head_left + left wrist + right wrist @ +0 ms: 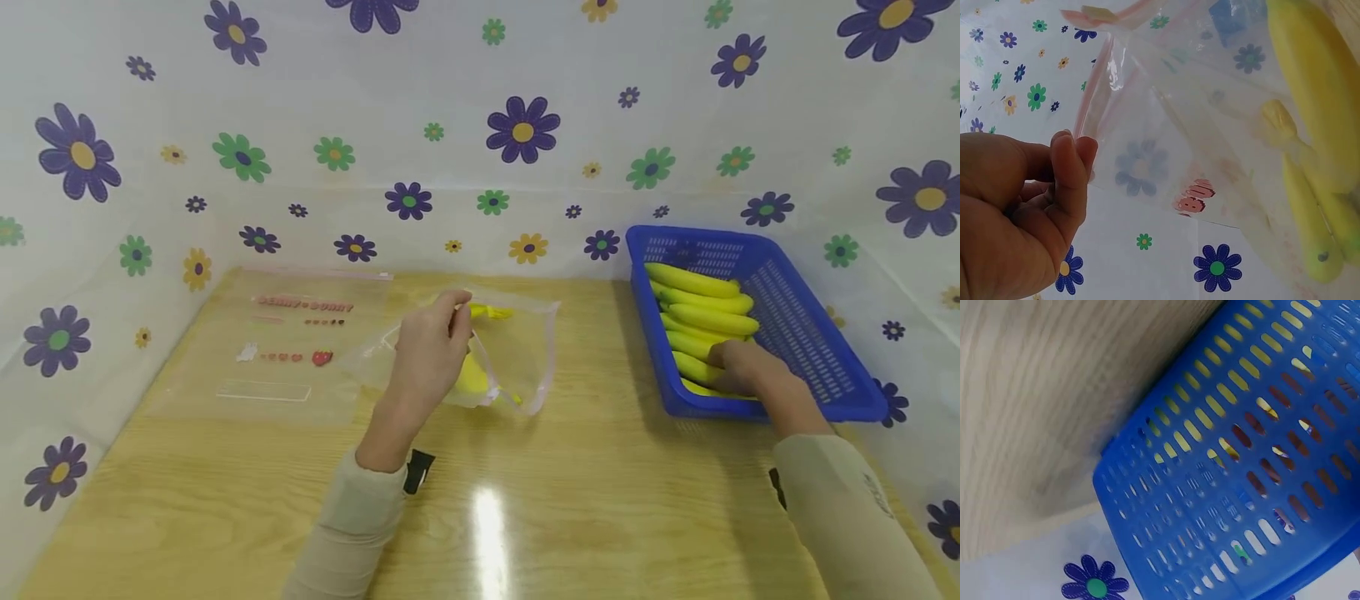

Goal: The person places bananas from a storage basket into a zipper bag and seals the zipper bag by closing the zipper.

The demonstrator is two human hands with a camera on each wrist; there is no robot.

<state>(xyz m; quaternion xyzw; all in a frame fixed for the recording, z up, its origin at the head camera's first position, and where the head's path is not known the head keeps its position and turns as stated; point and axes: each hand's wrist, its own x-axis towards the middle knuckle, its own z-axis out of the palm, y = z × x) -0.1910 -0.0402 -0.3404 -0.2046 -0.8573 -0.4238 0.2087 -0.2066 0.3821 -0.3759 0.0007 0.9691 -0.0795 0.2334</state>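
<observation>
My left hand pinches the edge of a clear zip bag between curled fingers and thumb. Inside the bag lie several yellow bananas, showing through the plastic in the left wrist view. At the right, my right hand reaches down into a blue basket, against the nearer bananas of a row along its left side. Its fingertips are hidden among them, and I cannot tell whether they grip one. The right wrist view shows the hand only through the slots of the basket wall.
A flat, clear printed zip bag with pink lettering and a strawberry lies on the table's left. White cloth with purple, green and yellow flowers stands behind and along both sides of the wooden table.
</observation>
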